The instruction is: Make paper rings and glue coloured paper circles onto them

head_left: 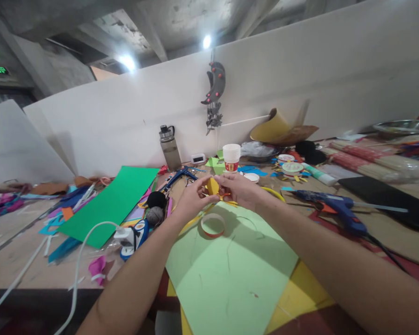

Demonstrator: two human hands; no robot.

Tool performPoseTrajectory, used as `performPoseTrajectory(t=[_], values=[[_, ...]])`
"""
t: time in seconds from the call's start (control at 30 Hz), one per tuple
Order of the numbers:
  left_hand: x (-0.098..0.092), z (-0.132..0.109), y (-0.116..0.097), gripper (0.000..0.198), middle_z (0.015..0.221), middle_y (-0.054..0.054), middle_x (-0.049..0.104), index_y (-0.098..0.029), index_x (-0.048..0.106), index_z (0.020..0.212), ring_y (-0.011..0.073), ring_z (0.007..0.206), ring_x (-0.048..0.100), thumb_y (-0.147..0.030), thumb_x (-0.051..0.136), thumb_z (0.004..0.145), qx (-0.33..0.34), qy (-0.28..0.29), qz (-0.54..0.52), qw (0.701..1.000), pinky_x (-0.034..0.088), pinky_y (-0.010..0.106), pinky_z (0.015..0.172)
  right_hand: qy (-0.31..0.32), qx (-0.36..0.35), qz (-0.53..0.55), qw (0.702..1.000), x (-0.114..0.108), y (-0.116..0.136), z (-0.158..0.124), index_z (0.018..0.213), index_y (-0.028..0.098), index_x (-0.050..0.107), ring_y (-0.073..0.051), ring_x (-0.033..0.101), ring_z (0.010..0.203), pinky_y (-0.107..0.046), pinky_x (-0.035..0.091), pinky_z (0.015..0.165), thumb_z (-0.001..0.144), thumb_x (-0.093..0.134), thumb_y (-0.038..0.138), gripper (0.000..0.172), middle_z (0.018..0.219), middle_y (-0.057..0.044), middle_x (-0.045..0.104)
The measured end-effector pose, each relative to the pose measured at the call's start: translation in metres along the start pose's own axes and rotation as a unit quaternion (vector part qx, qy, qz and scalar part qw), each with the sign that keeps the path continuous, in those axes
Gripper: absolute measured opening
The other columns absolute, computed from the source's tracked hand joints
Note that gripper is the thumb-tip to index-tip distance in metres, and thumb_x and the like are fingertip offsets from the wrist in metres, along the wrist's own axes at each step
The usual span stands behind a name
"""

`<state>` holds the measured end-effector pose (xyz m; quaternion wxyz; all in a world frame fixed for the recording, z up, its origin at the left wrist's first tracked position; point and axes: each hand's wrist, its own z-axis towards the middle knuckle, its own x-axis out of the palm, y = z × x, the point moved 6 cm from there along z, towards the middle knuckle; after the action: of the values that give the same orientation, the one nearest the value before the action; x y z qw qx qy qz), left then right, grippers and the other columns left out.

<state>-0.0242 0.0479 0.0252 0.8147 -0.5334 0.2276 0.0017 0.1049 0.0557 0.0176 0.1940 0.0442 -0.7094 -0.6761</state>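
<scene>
My left hand point(194, 196) and my right hand point(240, 190) meet above the far part of a light green paper sheet point(202, 274). Between them is a small yellow piece point(212, 186), apparently paper, with the fingers of both hands closed on its sides. Something thin and orange point(225, 195) shows by my right fingertips; its kind is unclear. Just below the hands, a paper ring point(212, 233), pale inside and red-orange outside, rests on the green sheet. Yellow paper point(305, 291) sticks out from under that sheet.
A blue glue gun point(330, 204) with its cord lies to the right. Left are a dark green sheet point(113, 200), yarn balls point(156, 215) and a power strip point(134, 239) with a white cable. White cups point(231, 156) and a bottle point(170, 151) stand behind.
</scene>
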Motion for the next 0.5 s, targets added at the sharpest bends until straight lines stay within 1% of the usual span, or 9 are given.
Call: performPoseTrajectory(t=[0.07, 0.2, 0.37, 0.5], values=[[0.0027, -0.0003, 0.0018, 0.059, 0.125, 0.012, 0.063, -0.020, 0.058, 0.126, 0.0213, 0.101, 0.064, -0.024, 0.077, 0.070, -0.009, 0.007, -0.060, 0.998, 0.051, 0.032, 0.087, 0.017, 0.011, 0.024, 0.999, 0.0009, -0.0013, -0.0001, 0.071, 0.018, 0.058, -0.006, 0.050, 0.050, -0.017, 0.039, 0.044, 0.066, 0.079, 0.047, 0.037, 0.060, 0.004, 0.056], [0.0058, -0.0005, 0.0043, 0.058, 0.126, 0.012, 0.062, -0.020, 0.059, 0.122, 0.0212, 0.104, 0.064, -0.022, 0.078, 0.068, -0.027, 0.010, -0.122, 0.992, 0.051, 0.033, 0.090, 0.036, 0.027, 0.058, 0.997, 0.0009, -0.0039, 0.0012, 0.073, 0.017, 0.061, -0.006, 0.052, 0.052, -0.017, 0.041, 0.045, 0.068, 0.080, 0.041, 0.031, 0.063, 0.003, 0.060], [0.0071, -0.0005, 0.0068, 0.058, 0.121, 0.012, 0.065, -0.020, 0.059, 0.121, 0.0219, 0.102, 0.065, -0.024, 0.080, 0.067, -0.041, 0.016, -0.153, 0.987, 0.052, 0.033, 0.088, 0.050, 0.036, 0.069, 0.996, 0.0008, -0.0054, 0.0015, 0.082, 0.017, 0.065, -0.008, 0.057, 0.058, -0.018, 0.046, 0.050, 0.074, 0.076, 0.038, 0.025, 0.073, -0.002, 0.067], [0.0076, -0.0005, 0.0088, 0.060, 0.121, 0.012, 0.064, -0.020, 0.057, 0.123, 0.0227, 0.104, 0.065, -0.025, 0.080, 0.068, -0.037, 0.022, -0.167, 0.985, 0.051, 0.034, 0.089, 0.055, 0.023, 0.048, 0.997, 0.0007, -0.0050, 0.0021, 0.082, 0.017, 0.065, -0.008, 0.056, 0.057, -0.018, 0.046, 0.050, 0.073, 0.077, 0.041, 0.028, 0.072, -0.001, 0.066]])
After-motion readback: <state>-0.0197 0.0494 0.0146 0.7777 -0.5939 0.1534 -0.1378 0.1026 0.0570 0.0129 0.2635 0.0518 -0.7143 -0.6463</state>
